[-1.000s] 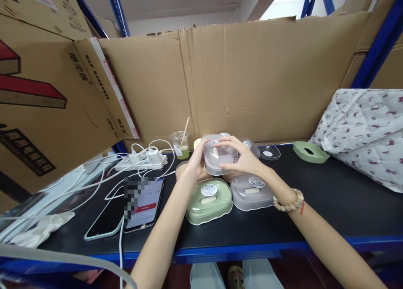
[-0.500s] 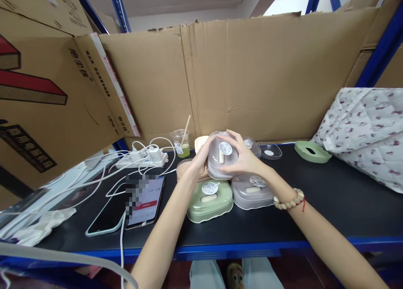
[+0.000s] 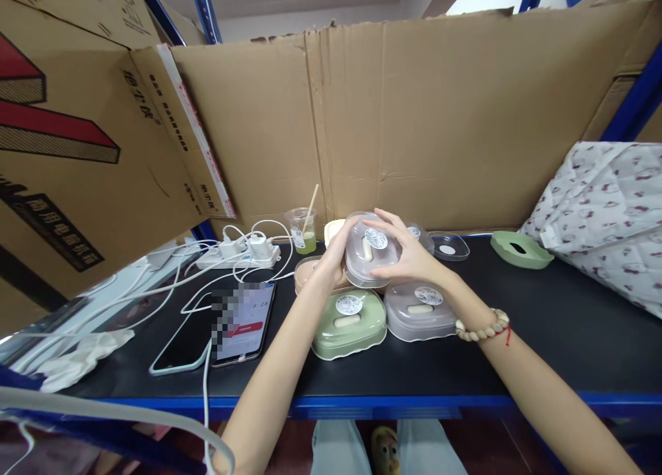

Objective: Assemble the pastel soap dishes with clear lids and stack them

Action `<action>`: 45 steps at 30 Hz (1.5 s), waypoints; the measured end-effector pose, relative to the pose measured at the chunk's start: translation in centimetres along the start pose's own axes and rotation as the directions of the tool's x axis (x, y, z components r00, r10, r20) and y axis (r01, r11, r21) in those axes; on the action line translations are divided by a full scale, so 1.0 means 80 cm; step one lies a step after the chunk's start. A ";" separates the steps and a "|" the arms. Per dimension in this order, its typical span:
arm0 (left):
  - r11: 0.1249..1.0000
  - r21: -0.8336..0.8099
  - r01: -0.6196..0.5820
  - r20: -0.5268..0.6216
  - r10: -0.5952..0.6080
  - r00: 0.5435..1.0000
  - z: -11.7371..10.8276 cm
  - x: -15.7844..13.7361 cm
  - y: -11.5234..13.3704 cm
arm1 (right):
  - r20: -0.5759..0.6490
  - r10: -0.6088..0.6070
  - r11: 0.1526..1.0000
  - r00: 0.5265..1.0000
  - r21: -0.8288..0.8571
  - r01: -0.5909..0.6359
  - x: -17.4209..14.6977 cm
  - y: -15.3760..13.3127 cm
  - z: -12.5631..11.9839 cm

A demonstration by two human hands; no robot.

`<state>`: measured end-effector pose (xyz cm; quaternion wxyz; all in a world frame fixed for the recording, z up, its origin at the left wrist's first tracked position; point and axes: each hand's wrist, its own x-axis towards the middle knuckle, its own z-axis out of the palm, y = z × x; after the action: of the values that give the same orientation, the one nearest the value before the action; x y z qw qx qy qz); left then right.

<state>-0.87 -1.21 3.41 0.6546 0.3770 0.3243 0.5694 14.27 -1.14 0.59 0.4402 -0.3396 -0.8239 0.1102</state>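
My left hand (image 3: 337, 254) and my right hand (image 3: 416, 260) grip a grey plastic box (image 3: 362, 267) from its two sides. It has a clear cover, a round printed sticker and a pale oblong slot on top, and it is tilted towards me. The left fingers are partly hidden behind it. Just below stand a green box (image 3: 336, 337) and another grey box (image 3: 416, 323) of the same kind. A pinkish-beige box (image 3: 305, 275) lies partly hidden behind my left forearm, with a cream one (image 3: 332, 231) farther back.
At the back right are a clear cover (image 3: 458, 244) and a green lid with an oval hole (image 3: 521, 249). A quilted patterned bag (image 3: 610, 220) sits far right. Left are a cup with a straw (image 3: 305, 237), a power strip (image 3: 266, 256), cables and two phones (image 3: 248, 323). Cardboard (image 3: 439, 116) walls the back.
The camera view has shifted slightly, so the scene sits a little farther right. Both hands still hold the grey box, which has barely moved.
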 end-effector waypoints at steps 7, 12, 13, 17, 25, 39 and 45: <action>0.999 -0.015 0.046 0.010 -0.046 0.999 0.002 -0.002 0.000 | -0.015 -0.027 1.000 1.000 0.008 0.028 -0.001 0.000 0.006; 1.000 -0.024 0.008 -0.028 -0.009 1.000 0.003 -0.004 0.001 | -0.080 0.056 0.990 0.995 0.131 -0.045 0.003 0.003 0.012; 1.000 -0.019 -0.025 -0.036 0.024 0.999 0.003 -0.003 0.001 | -0.097 0.114 0.977 0.989 0.191 -0.094 0.004 0.003 0.013; 0.990 -0.046 -0.130 -0.070 0.127 0.989 0.004 0.000 -0.002 | -0.033 0.363 0.837 0.931 0.452 -0.310 0.009 -0.001 0.013; 0.980 0.006 -0.199 -0.032 0.199 0.980 0.000 0.005 -0.003 | 0.117 0.430 0.703 0.895 0.578 -0.414 0.010 -0.016 0.001; 0.999 0.047 -0.017 0.105 0.012 0.994 -0.006 0.002 0.001 | 0.132 0.604 0.578 0.786 0.606 -0.546 0.010 -0.008 -0.022; 0.993 0.116 0.011 0.091 -0.022 0.996 -0.016 0.008 0.006 | 0.127 0.483 0.695 0.866 0.546 -0.468 0.012 -0.001 -0.023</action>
<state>-2.13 -0.40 3.16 0.6509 0.4373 0.3291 0.5261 15.34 -0.79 2.30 0.4868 -0.3980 -0.6327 0.4521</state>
